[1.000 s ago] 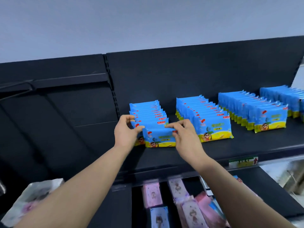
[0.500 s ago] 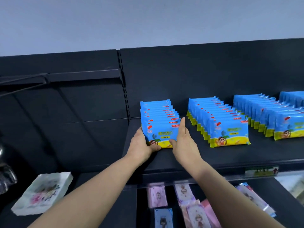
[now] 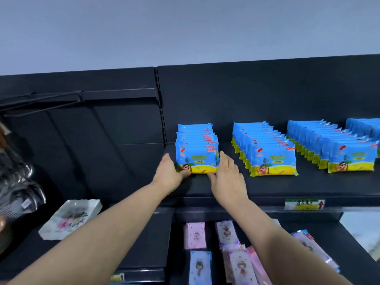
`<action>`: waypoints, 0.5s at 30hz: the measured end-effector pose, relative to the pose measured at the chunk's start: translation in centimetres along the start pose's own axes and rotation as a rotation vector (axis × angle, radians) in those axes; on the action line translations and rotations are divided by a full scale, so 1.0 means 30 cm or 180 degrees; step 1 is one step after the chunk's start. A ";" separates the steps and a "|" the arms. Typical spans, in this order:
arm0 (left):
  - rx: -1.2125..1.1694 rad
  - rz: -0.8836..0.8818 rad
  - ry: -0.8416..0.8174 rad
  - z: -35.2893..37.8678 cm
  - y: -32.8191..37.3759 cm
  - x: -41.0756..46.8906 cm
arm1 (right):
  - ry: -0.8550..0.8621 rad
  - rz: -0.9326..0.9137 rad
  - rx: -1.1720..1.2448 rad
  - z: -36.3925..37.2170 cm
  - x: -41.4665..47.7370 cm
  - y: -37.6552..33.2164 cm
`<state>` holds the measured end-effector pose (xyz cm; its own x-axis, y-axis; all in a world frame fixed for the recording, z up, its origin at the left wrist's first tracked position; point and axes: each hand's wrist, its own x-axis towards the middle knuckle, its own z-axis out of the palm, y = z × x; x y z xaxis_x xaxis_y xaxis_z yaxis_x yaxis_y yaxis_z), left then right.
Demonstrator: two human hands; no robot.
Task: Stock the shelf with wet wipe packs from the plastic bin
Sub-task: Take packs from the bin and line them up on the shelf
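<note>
Several blue and yellow wet wipe packs stand upright in rows on the black shelf (image 3: 267, 186). The leftmost row (image 3: 196, 148) stands between my hands. My left hand (image 3: 169, 174) lies flat against the left end of the front pack (image 3: 197, 161), thumb under its lower edge. On the pack's right end rests my right hand (image 3: 227, 177), fingers straight. A second row (image 3: 265, 151) and a third row (image 3: 333, 149) stand further right. The plastic bin is out of view.
A fourth blue row (image 3: 368, 126) is cut off at the right edge. Below the shelf lie pink and blue card packs (image 3: 216, 254). A white floral pack (image 3: 71, 217) lies at lower left, with clear plastic items (image 3: 16, 182) hanging at the far left.
My hands dropped from pinching the front pack's top to flanking its two ends. The pack now stands squared against its row. The camera view shifted left.
</note>
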<state>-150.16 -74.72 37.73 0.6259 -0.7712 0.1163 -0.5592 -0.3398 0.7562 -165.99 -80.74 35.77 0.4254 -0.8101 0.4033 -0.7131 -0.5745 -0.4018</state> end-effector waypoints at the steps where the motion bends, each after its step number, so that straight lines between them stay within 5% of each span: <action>1: 0.0062 -0.0038 0.0073 -0.006 0.007 -0.037 | 0.0022 -0.0122 -0.0080 -0.012 -0.029 0.006; 10: 0.1096 0.0224 0.0745 -0.072 -0.064 -0.435 | -0.0018 -0.1206 -0.0068 -0.031 -0.288 -0.006; 15: 0.1519 -0.0289 0.0543 -0.148 -0.229 -0.626 | -0.0355 -0.1564 0.0065 0.011 -0.446 -0.075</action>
<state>-155.65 -55.51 33.22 0.7409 -0.6420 0.1972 -0.6595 -0.6399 0.3945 -169.90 -68.66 31.00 0.7659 -0.4502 0.4591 -0.4029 -0.8924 -0.2030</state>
